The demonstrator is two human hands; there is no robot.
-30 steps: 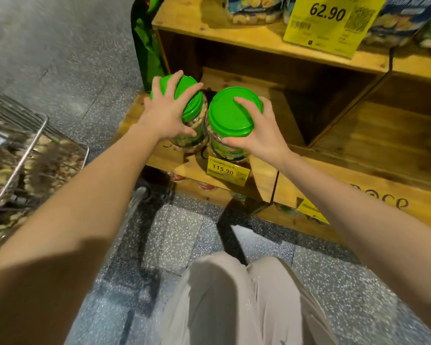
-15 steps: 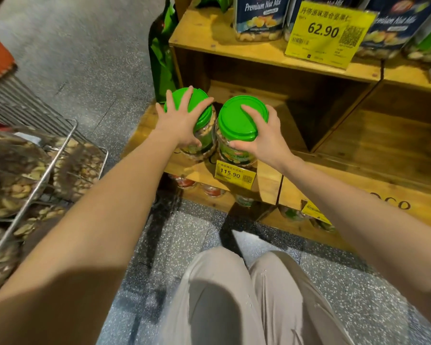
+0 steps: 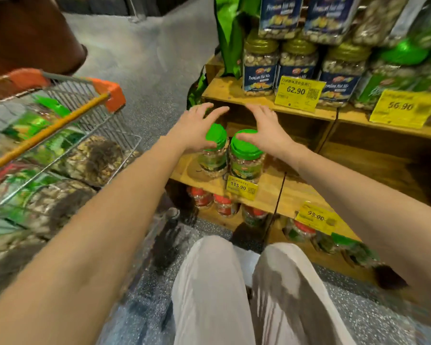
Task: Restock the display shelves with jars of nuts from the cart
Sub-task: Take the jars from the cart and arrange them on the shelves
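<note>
- The left jar [image 3: 213, 158] and the right jar [image 3: 246, 165], both full of nuts with green lids, stand upright side by side at the front of the lower wooden shelf [image 3: 269, 188], just behind the yellow 115.90 tag [image 3: 241, 187]. They look like they're touching, but the gap is hard to judge.
- The left hand [image 3: 197, 128] is over the left jar with its fingers spread and straight, not wrapped round anything. It covers part of the lid, so I can't tell if the palm really touches.
- The right hand [image 3: 266, 130] does the same over the right jar: fingers splayed, thumb lying on the lid top, no grip.
- The cart [image 3: 115, 125] at the left is loaded with nut containers, but it's smeared with blur, so no counting them or reading labels.
- On the shelf above, gold-lidded Premium Nut Mix jars [image 3: 260, 66] stand behind a 62.90 tag [image 3: 299, 92]. Further right it's all blurry, and the 56.90 tag [image 3: 401, 107] is barely readable.
- Red-lidded jars [image 3: 222, 204] underneath are mostly hidden by the shelf edge.
</note>
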